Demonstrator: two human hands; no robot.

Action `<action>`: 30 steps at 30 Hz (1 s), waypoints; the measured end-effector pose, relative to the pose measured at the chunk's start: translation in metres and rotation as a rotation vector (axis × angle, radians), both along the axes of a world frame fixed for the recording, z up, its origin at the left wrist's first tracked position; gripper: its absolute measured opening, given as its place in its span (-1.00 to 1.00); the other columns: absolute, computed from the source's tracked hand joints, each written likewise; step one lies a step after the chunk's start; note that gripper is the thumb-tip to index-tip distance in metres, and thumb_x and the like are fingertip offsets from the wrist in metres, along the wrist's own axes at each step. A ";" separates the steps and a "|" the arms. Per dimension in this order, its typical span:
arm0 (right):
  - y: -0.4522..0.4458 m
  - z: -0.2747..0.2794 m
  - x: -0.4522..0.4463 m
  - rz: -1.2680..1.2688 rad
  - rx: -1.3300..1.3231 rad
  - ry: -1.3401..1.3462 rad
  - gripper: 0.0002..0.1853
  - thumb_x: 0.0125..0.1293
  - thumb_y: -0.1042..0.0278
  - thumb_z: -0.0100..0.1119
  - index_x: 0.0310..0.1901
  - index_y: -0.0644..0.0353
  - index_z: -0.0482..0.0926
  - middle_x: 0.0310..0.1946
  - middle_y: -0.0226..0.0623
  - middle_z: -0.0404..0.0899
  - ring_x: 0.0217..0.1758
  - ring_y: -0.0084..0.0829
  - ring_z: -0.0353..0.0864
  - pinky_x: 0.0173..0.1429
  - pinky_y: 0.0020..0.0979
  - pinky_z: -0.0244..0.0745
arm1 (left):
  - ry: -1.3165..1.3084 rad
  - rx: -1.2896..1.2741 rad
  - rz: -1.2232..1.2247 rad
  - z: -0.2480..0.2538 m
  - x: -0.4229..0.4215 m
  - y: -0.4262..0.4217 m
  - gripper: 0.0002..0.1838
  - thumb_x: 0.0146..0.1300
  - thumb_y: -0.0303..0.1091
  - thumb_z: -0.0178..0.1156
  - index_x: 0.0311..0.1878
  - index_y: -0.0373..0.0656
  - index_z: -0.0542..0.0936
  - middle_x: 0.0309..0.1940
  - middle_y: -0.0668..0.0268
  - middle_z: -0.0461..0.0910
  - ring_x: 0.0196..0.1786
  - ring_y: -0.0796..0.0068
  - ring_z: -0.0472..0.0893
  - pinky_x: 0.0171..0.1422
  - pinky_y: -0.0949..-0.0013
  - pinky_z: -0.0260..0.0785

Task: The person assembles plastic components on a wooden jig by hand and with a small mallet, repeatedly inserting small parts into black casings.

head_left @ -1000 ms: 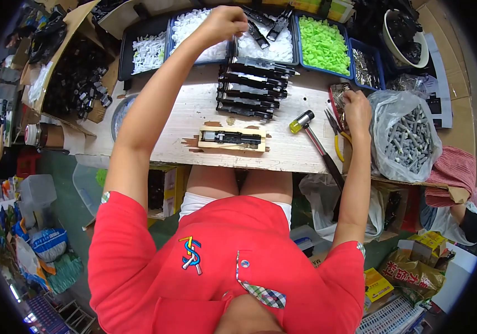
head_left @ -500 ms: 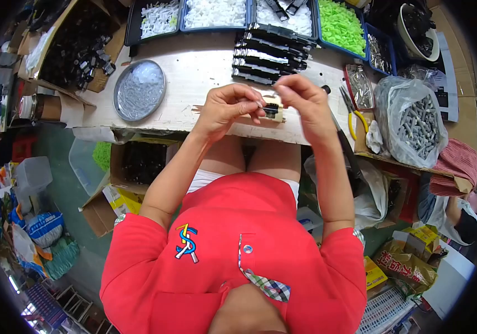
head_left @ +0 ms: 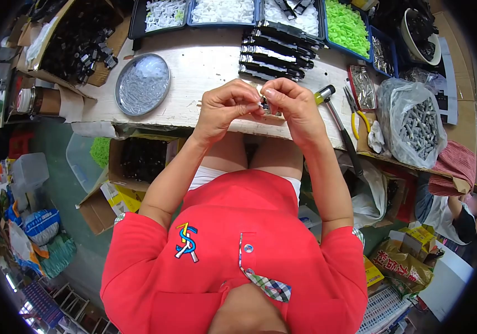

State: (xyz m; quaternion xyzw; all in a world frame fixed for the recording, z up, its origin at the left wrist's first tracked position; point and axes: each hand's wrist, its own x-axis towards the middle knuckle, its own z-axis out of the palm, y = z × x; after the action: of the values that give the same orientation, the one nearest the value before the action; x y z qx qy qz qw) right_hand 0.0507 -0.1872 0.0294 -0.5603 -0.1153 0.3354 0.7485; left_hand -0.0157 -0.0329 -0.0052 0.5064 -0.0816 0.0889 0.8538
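My left hand [head_left: 223, 110] is closed in a pinch at the table's front edge. My right hand [head_left: 296, 108] meets it from the other side, thumb and forefinger pressed together. Between the fingertips shows a small dark part [head_left: 263, 104] with a pale bit; fingers cover most of it, and its kind is unclear. Just beyond the hands lies a stack of long black plastic parts [head_left: 274, 53]. A hammer [head_left: 338, 119] with a yellow-and-black head rests right of my right hand. Left of my left hand is a round metal dish [head_left: 143, 83] holding a translucent grease-like substance.
Blue trays of white pieces [head_left: 224, 11] and green pieces [head_left: 347, 28] line the back. On the right are yellow-handled pliers [head_left: 355, 114] and a plastic bag of grey parts [head_left: 416, 128]. A cardboard box of black parts [head_left: 82, 55] stands left. Another person's arm [head_left: 455, 209] shows far right.
My right hand has come in toward my left, and their fingertips now meet at the small part. The hammer's head, earlier hidden behind my right hand, now shows. The view has shifted slightly.
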 end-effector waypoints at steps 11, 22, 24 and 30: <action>0.013 -0.006 -0.017 -0.177 -0.288 -0.788 -0.90 0.15 0.57 0.08 -0.28 0.34 0.55 -0.43 -0.20 0.48 -0.42 -0.36 0.53 -0.36 -0.44 0.41 | -0.107 0.402 0.157 0.000 0.001 0.006 -0.85 0.06 -0.70 0.12 -0.29 -0.32 0.57 -0.34 0.22 0.53 -0.34 0.49 0.57 -0.24 0.48 0.51; 0.004 -0.025 -0.010 -0.250 -0.490 -1.367 -0.91 0.00 0.48 0.20 -0.40 0.12 0.54 -0.44 -0.45 0.48 -0.35 -0.43 0.45 -0.24 -0.39 0.15 | -0.127 0.730 0.312 -0.006 0.003 0.006 -0.85 0.00 -0.59 0.22 -0.31 -0.23 0.59 -0.37 0.25 0.56 -0.30 0.41 0.55 -0.22 0.45 0.37; 0.003 -0.033 -0.006 -0.209 -0.530 -1.416 -0.91 -0.01 0.47 0.20 -0.41 0.11 0.54 -0.45 -0.46 0.47 -0.36 -0.44 0.43 -0.24 -0.39 0.14 | -0.165 0.883 0.349 -0.009 0.006 0.014 -0.85 -0.02 -0.55 0.24 -0.31 -0.20 0.60 -0.36 0.27 0.56 -0.27 0.39 0.53 -0.18 0.42 0.33; 0.007 -0.048 -0.004 -0.069 -0.645 -1.493 -0.92 -0.02 0.43 0.19 -0.42 0.06 0.54 -0.48 -0.47 0.42 -0.32 -0.44 0.38 -0.22 -0.35 0.11 | -0.119 1.151 0.334 -0.018 0.002 0.026 -0.73 -0.13 -0.48 0.30 -0.26 -0.15 0.60 -0.25 0.35 0.54 -0.10 0.36 0.43 -0.02 0.37 0.19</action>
State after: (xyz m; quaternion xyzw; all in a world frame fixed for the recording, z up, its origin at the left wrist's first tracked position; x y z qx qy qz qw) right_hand 0.0463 -0.1801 -0.0184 -0.8277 -0.4641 -0.1330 0.2860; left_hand -0.0138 -0.0069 -0.0234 0.8874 -0.0834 0.1917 0.4109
